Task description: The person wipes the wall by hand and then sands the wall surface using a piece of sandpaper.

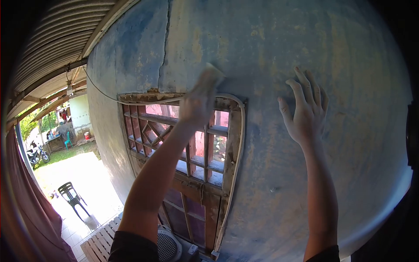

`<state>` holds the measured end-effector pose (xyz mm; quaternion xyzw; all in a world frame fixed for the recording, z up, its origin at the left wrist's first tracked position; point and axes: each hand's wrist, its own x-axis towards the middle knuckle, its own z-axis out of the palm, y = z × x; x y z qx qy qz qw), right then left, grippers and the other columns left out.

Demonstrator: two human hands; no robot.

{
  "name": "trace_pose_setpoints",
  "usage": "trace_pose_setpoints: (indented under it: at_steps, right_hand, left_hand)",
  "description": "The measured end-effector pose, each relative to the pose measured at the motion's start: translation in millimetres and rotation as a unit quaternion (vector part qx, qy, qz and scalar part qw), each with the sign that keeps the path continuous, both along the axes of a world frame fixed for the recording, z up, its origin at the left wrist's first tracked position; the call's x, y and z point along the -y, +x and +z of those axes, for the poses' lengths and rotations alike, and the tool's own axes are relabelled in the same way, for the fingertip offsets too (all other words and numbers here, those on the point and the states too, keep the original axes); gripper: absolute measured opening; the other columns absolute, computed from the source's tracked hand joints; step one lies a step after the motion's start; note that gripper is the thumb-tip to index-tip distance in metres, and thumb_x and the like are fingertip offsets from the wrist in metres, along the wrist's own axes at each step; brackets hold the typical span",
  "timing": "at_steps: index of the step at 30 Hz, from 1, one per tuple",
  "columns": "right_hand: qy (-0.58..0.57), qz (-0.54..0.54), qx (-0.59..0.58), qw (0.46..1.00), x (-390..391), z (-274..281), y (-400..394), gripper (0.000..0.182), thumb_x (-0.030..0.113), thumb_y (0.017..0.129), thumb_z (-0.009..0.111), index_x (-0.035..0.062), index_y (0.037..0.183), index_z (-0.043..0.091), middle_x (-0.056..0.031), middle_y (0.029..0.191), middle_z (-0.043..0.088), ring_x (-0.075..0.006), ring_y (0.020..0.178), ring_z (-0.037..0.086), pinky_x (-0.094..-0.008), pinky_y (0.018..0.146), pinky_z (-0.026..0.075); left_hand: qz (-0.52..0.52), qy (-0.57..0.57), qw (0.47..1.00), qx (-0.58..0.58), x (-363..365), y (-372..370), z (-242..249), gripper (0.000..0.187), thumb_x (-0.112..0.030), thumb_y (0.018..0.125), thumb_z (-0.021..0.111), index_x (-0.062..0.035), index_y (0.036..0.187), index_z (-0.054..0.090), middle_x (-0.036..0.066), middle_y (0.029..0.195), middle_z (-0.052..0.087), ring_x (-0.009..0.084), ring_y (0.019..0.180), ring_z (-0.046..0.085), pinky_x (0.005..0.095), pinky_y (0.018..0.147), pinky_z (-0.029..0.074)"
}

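My left hand (198,102) is raised in front of the top of the wooden window frame, closed on a small pale flat piece (214,70) that meets the blue-grey wall (270,131). Motion blurs both this hand and the piece, so its exact kind is unclear. To the right, my right hand (307,109) has its fingers spread against the wall and holds nothing. A long crack runs down the wall above the window (174,135).
A pale cable (238,153) runs along the window's top and right side. Below are a slatted wooden bench (98,244) and a round-grilled speaker (168,246). At left are a dark chair (73,198), a brown curtain (32,209) and a motorcycle (38,153).
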<state>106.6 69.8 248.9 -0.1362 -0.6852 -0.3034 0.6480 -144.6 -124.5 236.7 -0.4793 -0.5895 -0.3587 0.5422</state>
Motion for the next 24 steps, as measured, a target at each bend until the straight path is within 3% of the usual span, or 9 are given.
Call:
trace_pose_setpoints:
  at_steps: [3,5,6,8,14,16,20,22,24]
  right_hand:
    - [0.006,0.013,0.002,1.000,0.3,-1.1,2.0,0.041,0.041,0.102,0.069,0.0213,0.136,0.061,0.0005,0.166,0.048,-0.0249,0.157,0.038,-0.0533,0.128,0.030]
    - [0.007,0.013,0.008,1.000,-0.7,0.1,1.9,0.040,0.042,0.102,0.068,0.0213,0.136,0.061,0.0006,0.166,0.047,-0.0242,0.157,0.037,-0.0531,0.128,0.030]
    - [0.009,0.014,0.008,1.000,-0.8,-0.6,2.4,0.040,0.042,0.102,0.068,0.0213,0.136,0.061,0.0006,0.166,0.047,-0.0242,0.157,0.037,-0.0531,0.128,0.030]
    - [0.001,0.009,0.013,1.000,0.0,-1.2,2.4,0.042,0.044,0.103,0.067,0.0213,0.137,0.062,-0.0001,0.166,0.047,-0.0236,0.158,0.035,-0.0523,0.129,0.029]
    - [-0.009,0.011,0.011,1.000,2.9,-0.8,2.3,0.041,0.045,0.103,0.066,0.0207,0.136,0.064,-0.0003,0.166,0.047,-0.0234,0.158,0.035,-0.0525,0.128,0.029]
    - [-0.005,0.012,0.010,1.000,1.9,-0.8,0.4,0.041,0.045,0.103,0.066,0.0205,0.136,0.064,-0.0003,0.166,0.047,-0.0233,0.158,0.035,-0.0527,0.128,0.030]
    - [0.003,0.012,0.005,1.000,-1.2,-1.7,0.3,0.041,0.045,0.103,0.065,0.0205,0.136,0.064,-0.0005,0.166,0.047,-0.0236,0.158,0.035,-0.0533,0.127,0.030]
    - [0.006,0.009,0.005,1.000,-2.2,-1.0,-0.7,0.041,0.045,0.103,0.065,0.0203,0.136,0.064,-0.0008,0.166,0.047,-0.0239,0.158,0.035,-0.0535,0.127,0.030]
    - [0.007,0.011,0.006,1.000,-3.5,-3.6,-0.5,0.041,0.045,0.103,0.065,0.0202,0.136,0.064,-0.0011,0.166,0.047,-0.0242,0.158,0.036,-0.0536,0.127,0.030]
  left_hand:
    - [0.037,0.122,0.992,0.014,22.7,-34.9,3.8,0.043,-0.025,0.112,0.046,-0.0046,0.146,0.063,0.025,0.154,0.057,0.0418,0.132,0.064,0.0458,0.102,0.060]
    - [0.076,0.121,0.966,0.218,26.6,-36.3,2.5,0.046,-0.024,0.112,0.046,0.0017,0.148,0.059,0.030,0.155,0.053,0.0443,0.136,0.060,0.0441,0.107,0.057]
    - [0.076,0.123,0.965,0.218,19.3,-29.7,1.8,0.046,-0.024,0.112,0.046,0.0017,0.148,0.059,0.030,0.155,0.053,0.0443,0.136,0.060,0.0441,0.107,0.057]
    - [0.067,0.201,0.966,0.148,-14.1,-5.8,5.5,0.048,-0.027,0.112,0.045,0.0021,0.147,0.059,0.028,0.157,0.052,0.0438,0.129,0.065,0.0518,0.106,0.058]
    - [-0.023,0.050,0.992,-0.111,-51.8,47.9,-6.8,0.044,-0.021,0.111,0.050,0.0011,0.147,0.060,0.027,0.153,0.057,0.0423,0.144,0.053,0.0471,0.114,0.053]
    - [0.006,0.061,0.980,-0.192,-44.3,27.6,-2.4,0.041,-0.022,0.110,0.054,-0.0021,0.145,0.063,0.023,0.155,0.057,0.0416,0.132,0.064,0.0475,0.104,0.061]
    - [0.028,0.181,0.983,-0.022,-5.4,-17.8,-4.2,0.042,-0.022,0.111,0.050,-0.0033,0.145,0.064,0.024,0.146,0.064,0.0429,0.124,0.069,0.0491,0.097,0.063]
    - [0.017,0.188,0.968,0.168,19.8,-27.9,-1.5,0.044,-0.024,0.112,0.046,-0.0008,0.146,0.063,0.029,0.139,0.066,0.0462,0.110,0.074,0.0522,0.086,0.064]
    - [0.078,0.180,0.951,0.238,14.3,-30.2,8.0,0.045,-0.026,0.112,0.046,0.0008,0.145,0.063,0.032,0.136,0.066,0.0466,0.104,0.075,0.0534,0.083,0.062]
